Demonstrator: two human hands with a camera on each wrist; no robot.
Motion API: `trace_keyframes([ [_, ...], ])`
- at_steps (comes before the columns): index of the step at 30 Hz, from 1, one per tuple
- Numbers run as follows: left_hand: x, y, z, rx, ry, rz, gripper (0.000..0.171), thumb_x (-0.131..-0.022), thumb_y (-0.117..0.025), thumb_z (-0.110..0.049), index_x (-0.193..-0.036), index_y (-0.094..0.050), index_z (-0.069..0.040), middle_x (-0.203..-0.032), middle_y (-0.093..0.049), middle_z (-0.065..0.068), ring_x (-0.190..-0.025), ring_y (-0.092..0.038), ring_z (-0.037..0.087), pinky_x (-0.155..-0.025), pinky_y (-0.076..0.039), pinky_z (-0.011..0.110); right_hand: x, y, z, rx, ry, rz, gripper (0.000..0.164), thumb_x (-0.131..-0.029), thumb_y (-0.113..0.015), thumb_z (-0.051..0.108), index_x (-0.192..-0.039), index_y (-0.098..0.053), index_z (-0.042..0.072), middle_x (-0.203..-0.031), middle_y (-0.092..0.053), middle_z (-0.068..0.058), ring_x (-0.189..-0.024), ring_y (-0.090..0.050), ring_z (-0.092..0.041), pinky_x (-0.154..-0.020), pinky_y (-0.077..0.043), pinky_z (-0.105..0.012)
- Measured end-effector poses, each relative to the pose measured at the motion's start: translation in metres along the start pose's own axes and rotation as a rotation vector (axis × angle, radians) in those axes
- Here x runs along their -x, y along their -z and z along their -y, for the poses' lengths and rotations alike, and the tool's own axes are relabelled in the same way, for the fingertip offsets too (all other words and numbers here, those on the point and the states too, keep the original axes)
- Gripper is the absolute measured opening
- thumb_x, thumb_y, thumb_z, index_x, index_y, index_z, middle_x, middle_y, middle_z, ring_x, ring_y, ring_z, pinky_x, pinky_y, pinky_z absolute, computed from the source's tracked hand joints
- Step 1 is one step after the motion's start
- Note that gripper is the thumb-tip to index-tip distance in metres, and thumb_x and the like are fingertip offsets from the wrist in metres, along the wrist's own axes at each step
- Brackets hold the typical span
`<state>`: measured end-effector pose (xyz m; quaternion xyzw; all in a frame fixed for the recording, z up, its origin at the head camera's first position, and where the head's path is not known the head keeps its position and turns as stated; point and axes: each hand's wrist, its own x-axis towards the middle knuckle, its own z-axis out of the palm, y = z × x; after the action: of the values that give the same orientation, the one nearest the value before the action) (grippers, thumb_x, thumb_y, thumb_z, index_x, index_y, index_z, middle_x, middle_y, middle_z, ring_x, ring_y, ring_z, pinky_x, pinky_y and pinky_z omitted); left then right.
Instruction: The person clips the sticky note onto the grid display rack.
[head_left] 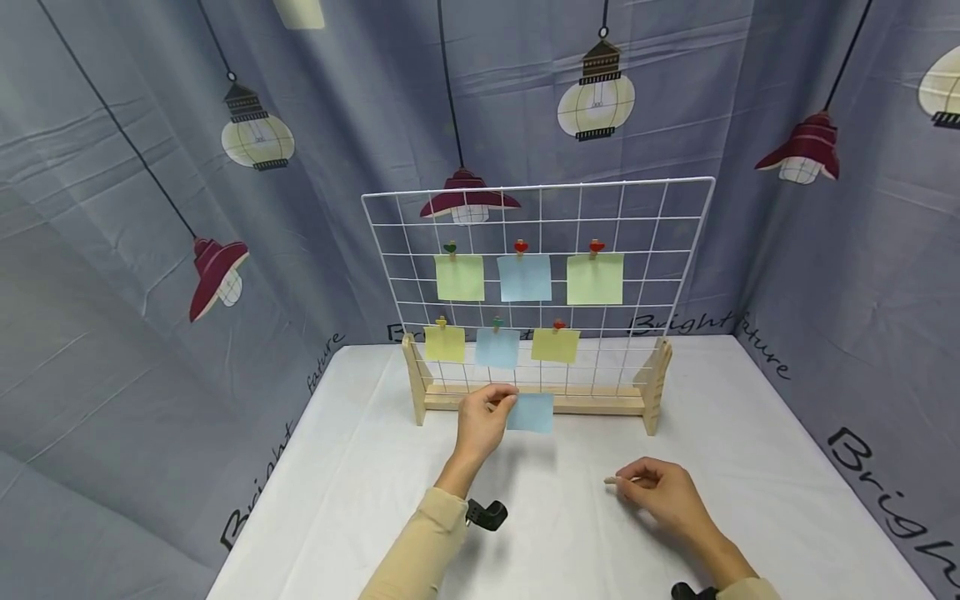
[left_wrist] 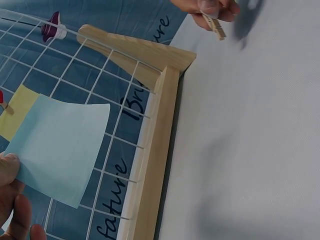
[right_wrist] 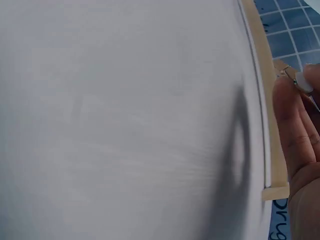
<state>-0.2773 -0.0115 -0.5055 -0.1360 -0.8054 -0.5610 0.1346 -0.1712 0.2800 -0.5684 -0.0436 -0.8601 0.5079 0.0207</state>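
My left hand (head_left: 482,419) pinches a blue sticky note (head_left: 530,412) by its left edge, in front of the lower part of a white wire grid (head_left: 637,225). In the left wrist view the same note (left_wrist: 65,150) overlaps a yellow note (left_wrist: 19,112) behind it. Lower and to the right, above the white table, my right hand (head_left: 667,497) pinches a small wooden clothespin (head_left: 611,480). The clothespin (left_wrist: 215,26) also shows at the top of the left wrist view. From the right wrist, fingers partly cover the clothespin (right_wrist: 285,70).
The grid stands in a wooden base (head_left: 570,405). Two rows of notes hang on it from small pegs, among them a green note (head_left: 595,279), a blue note (head_left: 497,348) and a yellow note (head_left: 556,345). A patterned curtain (head_left: 315,208) surrounds the table (head_left: 345,492).
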Motion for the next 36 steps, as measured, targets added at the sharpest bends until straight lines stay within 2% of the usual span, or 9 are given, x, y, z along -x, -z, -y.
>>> trace_keyframes([
  [4,0.0,-0.001,-0.001,0.002,0.0,-0.003,0.011,-0.097,-0.072,-0.016,-0.104,-0.081,-0.013,-0.094,-0.077,-0.001,-0.081,-0.063,0.01,-0.062,-0.051,0.024,-0.005,0.007,0.007,-0.088,0.024,0.001,0.014,-0.09,-0.079,0.01,-0.1,-0.075,0.0,-0.094,-0.078,-0.013,-0.075,-0.075,-0.014,-0.067,-0.06,-0.026],
  [12,-0.004,-0.002,-0.006,-0.003,-0.001,-0.002,0.01,-0.096,-0.073,-0.016,-0.101,-0.081,-0.018,-0.09,-0.076,-0.003,-0.079,-0.062,0.008,-0.06,-0.05,0.023,-0.014,0.019,0.025,-0.222,0.078,-0.009,0.021,-0.093,-0.076,0.006,-0.107,-0.069,-0.008,-0.104,-0.074,-0.026,-0.081,-0.075,-0.009,-0.075,-0.063,-0.028],
  [21,-0.013,-0.001,-0.01,-0.018,-0.042,0.0,0.01,-0.097,-0.073,-0.017,-0.102,-0.081,-0.015,-0.092,-0.077,-0.001,-0.082,-0.063,0.009,-0.064,-0.05,0.022,-0.022,0.03,0.04,-0.243,0.162,-0.026,0.024,-0.097,-0.073,0.011,-0.111,-0.067,-0.008,-0.106,-0.074,-0.025,-0.086,-0.076,-0.013,-0.077,-0.063,-0.028],
  [25,-0.017,-0.001,-0.011,-0.017,-0.071,0.001,0.012,-0.097,-0.073,-0.017,-0.103,-0.081,-0.012,-0.095,-0.078,-0.002,-0.084,-0.065,0.01,-0.066,-0.051,0.022,-0.024,0.034,0.047,-0.253,0.206,-0.043,0.025,-0.097,-0.072,0.012,-0.112,-0.067,-0.007,-0.105,-0.074,-0.022,-0.087,-0.074,-0.009,-0.078,-0.062,-0.025],
  [29,-0.019,-0.004,-0.014,-0.019,-0.081,0.005,0.011,-0.097,-0.073,-0.018,-0.103,-0.081,-0.014,-0.095,-0.078,-0.003,-0.085,-0.065,0.01,-0.068,-0.051,0.023,-0.027,0.036,0.055,-0.236,0.198,-0.092,0.027,-0.097,-0.073,0.015,-0.113,-0.068,-0.006,-0.104,-0.075,-0.015,-0.086,-0.072,-0.005,-0.078,-0.061,-0.022],
  [36,-0.019,-0.009,-0.019,-0.021,-0.08,0.009,0.01,-0.097,-0.073,-0.018,-0.102,-0.081,-0.016,-0.092,-0.078,-0.003,-0.083,-0.064,0.009,-0.067,-0.051,0.022,-0.036,0.039,0.066,-0.201,0.203,-0.13,0.029,-0.1,-0.07,0.018,-0.118,-0.067,-0.004,-0.101,-0.07,0.003,-0.089,-0.07,-0.006,-0.078,-0.059,-0.02],
])
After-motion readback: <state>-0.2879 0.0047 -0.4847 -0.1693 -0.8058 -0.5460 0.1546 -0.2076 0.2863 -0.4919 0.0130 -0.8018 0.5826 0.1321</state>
